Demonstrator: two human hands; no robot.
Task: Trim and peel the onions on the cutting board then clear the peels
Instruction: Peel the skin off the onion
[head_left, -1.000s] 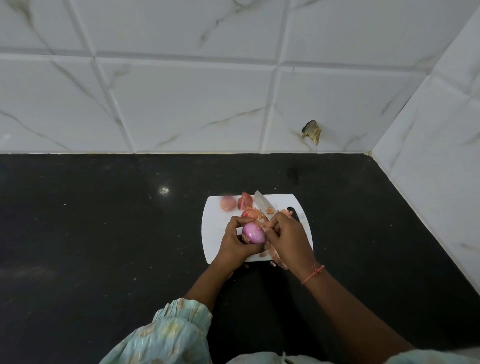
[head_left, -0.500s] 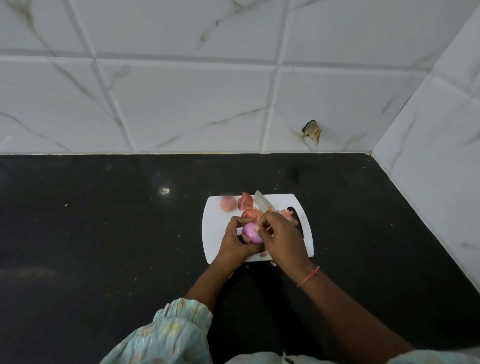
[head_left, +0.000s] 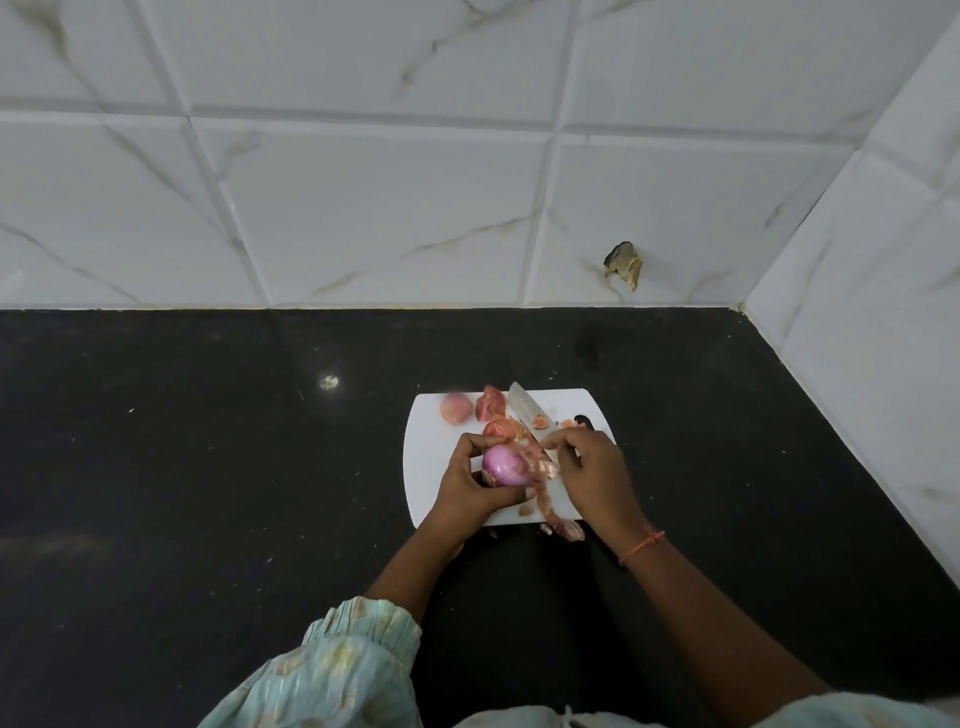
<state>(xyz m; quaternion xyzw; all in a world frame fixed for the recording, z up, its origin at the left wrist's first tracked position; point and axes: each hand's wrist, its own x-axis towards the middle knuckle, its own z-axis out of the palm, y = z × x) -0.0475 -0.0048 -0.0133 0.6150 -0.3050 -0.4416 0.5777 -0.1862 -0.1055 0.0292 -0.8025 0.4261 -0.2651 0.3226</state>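
Observation:
A white cutting board lies on the black counter. My left hand grips a purple peeled onion over the board's middle. My right hand is just right of it and pinches a strip of papery peel that still hangs off the onion. An unpeeled onion sits at the board's far left corner. Loose peels lie near it. A knife lies diagonally on the board, its black handle partly hidden behind my right hand.
A few peel scraps lie on the black counter just off the board's near edge. White tiled walls close the counter at the back and on the right.
My right hand has pulled away to the right from the onion, drawing a strip of peel off it. My left hand keeps holding the onion in about the same place.

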